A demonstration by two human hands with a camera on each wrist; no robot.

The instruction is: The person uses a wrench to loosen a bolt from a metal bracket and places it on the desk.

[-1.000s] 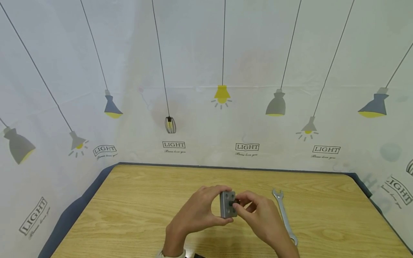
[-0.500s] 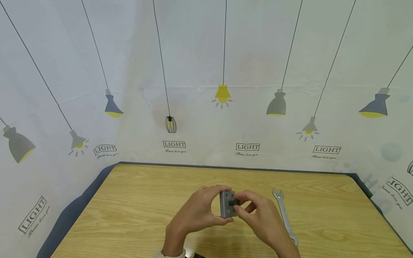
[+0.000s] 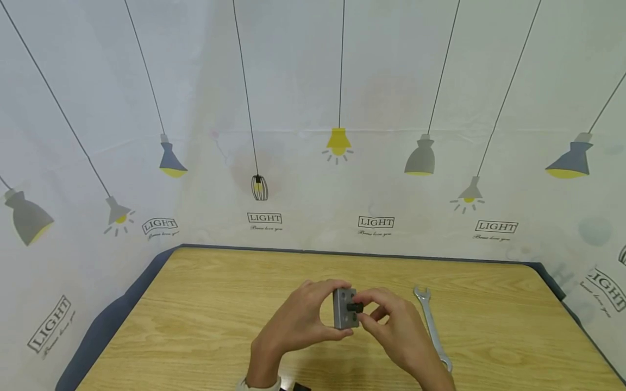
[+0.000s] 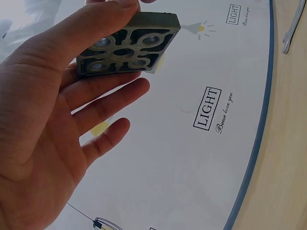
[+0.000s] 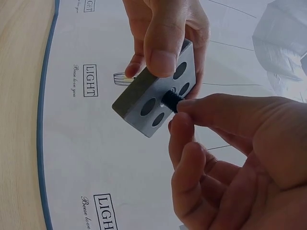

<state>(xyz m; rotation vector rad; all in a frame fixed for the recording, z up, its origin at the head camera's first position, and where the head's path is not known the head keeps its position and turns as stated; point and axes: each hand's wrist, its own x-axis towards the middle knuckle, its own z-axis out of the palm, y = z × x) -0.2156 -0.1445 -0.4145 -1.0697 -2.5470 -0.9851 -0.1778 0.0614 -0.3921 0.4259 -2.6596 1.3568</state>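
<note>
Right hand (image 3: 398, 328), thumb and forefinger pinching the outer end of a black, cylindrical, threaded bolt (image 5: 171, 100); bolt's long axis runs left to right, projecting rightward toward this nearer hand from a grey, square metal block (image 3: 342, 320). Left hand (image 3: 300, 316), at left, grips block's edges. Bolt's inner end: hidden.

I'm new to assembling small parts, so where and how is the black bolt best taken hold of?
Probably by a light pinch on the outer end of the black bolt, coming from the person's right. It juts from the middle of the grey block, with that end standing clear, while the left hand grips the block from the left.
</note>
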